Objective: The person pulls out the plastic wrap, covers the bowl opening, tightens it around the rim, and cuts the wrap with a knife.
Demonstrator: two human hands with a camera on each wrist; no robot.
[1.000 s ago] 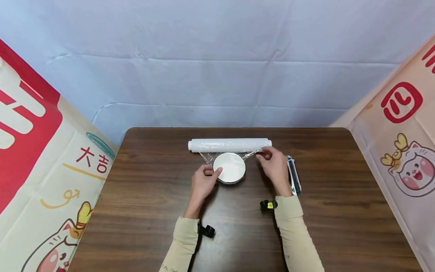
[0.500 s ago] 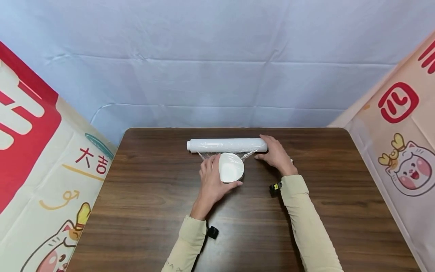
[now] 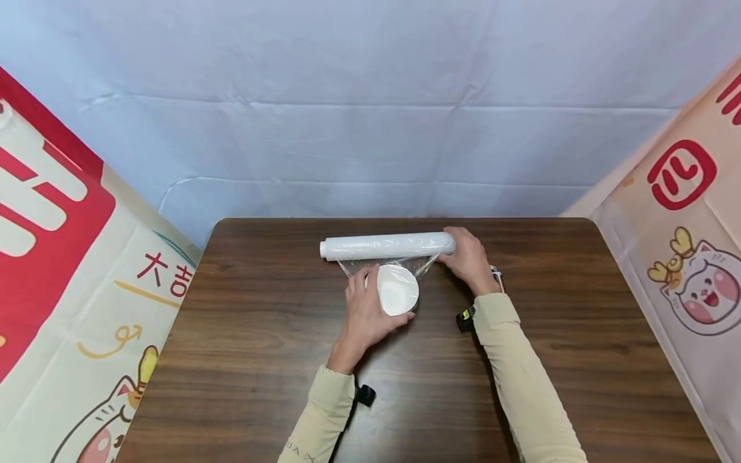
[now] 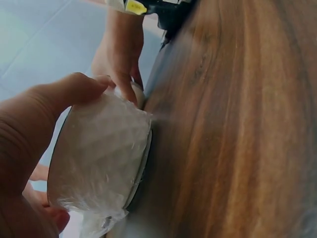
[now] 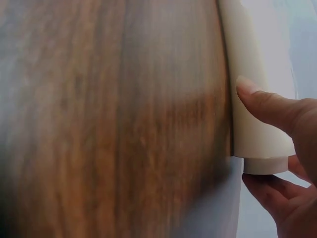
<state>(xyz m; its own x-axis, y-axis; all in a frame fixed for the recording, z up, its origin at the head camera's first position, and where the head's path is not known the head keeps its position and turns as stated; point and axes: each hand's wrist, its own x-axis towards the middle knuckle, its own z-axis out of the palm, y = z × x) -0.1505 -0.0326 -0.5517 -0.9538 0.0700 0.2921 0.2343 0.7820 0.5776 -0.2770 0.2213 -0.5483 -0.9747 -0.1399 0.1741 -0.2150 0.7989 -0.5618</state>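
In the head view a white round bowl (image 3: 398,290) sits mid-table with clear cling film over it. My left hand (image 3: 366,315) grips it from the left, thumb at the near side and fingers at the far side. The left wrist view shows the bowl's patterned wall (image 4: 101,148) with crinkled film (image 4: 94,206) on it. A stretch of film (image 3: 353,265) runs from the bowl to the cling film roll (image 3: 388,246) behind. My right hand (image 3: 467,260) holds the roll's right end; in the right wrist view the thumb lies along the roll (image 5: 260,119), fingers by its core end.
A utility knife (image 3: 496,276) lies right of my right wrist, mostly hidden by it. The wooden table (image 3: 260,334) ends at its back edge just behind the roll. Cloth hangs behind, and printed cloths stand on both sides.
My left hand has shifted from pinching the bowl's left rim to gripping across it. My right hand has gone from the film's edge to the roll's right end, which now sits slightly farther back.
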